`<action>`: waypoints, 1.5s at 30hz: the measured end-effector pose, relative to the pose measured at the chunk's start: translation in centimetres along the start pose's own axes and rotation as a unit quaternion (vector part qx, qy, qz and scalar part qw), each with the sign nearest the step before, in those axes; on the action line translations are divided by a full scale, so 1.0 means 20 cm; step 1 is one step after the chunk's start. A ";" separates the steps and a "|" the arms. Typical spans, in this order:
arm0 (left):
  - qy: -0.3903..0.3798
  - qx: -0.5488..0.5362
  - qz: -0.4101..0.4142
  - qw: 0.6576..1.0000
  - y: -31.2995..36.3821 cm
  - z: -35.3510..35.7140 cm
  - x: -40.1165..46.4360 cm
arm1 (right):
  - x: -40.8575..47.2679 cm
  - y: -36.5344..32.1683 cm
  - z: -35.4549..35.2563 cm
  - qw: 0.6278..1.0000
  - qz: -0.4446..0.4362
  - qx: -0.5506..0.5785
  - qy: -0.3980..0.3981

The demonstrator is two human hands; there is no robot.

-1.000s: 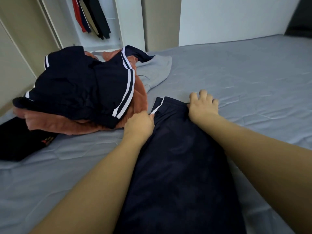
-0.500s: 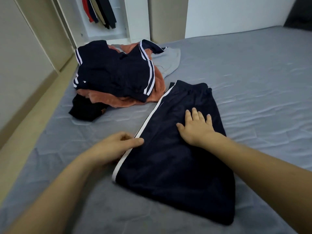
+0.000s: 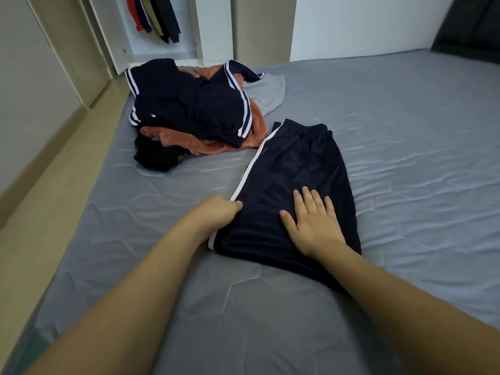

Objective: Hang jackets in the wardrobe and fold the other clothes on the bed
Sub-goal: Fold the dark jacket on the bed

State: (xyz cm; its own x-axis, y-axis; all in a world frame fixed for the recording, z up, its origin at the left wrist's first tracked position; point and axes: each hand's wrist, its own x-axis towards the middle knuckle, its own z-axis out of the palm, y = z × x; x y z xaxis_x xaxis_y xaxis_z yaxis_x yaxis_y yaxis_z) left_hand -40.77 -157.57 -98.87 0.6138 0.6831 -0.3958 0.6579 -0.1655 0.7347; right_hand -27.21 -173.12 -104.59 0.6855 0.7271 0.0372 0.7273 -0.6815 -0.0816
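Beside shorts [image 3: 295, 169]: clothes pile [image 3: 194, 112]; beyond, open wardrobe [image 3: 162, 50].

Both bare forearms reaching forward from the lower edge of the view, converging slightly. Left hand [image 3: 216, 215] turned knuckles-up, fingers curled under and out of sight, thumb tip [image 3: 238, 204] pointing right along the near left edge of the dark navy folded garment [image 3: 292, 169]. Right hand [image 3: 311, 223] laid palm-down and flat on that garment, fingers [image 3: 307, 196] straight and slightly spread, thumb out to the left.

Sheeny navy shorts [image 3: 295, 180], quilted matt bedcover [image 3: 405, 131]
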 end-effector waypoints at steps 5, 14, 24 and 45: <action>0.123 0.186 0.054 0.973 0.17 0.08 0.08 | -0.01 0.01 -0.01 1.000 0.001 0.013 -0.008; 0.153 0.203 0.021 0.967 0.31 0.16 0.38 | 0.37 0.23 -0.08 0.991 0.107 0.055 -0.056; 0.287 0.313 0.054 0.904 0.43 0.26 0.84 | 0.69 0.43 0.06 0.994 0.107 0.020 -0.002; -0.103 0.427 0.363 0.821 -0.18 0.00 -0.12 | -0.06 0.24 -0.25 0.991 -0.128 -0.028 -0.039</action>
State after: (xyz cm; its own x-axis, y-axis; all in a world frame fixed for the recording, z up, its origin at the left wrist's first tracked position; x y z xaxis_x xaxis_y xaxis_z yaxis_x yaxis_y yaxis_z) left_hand -44.56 -158.58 -100.67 0.9828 0.0625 -0.1739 0.0971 -0.9754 0.1980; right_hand -24.35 -177.57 -100.02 0.4757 0.8792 -0.0278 0.8790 -0.4763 -0.0233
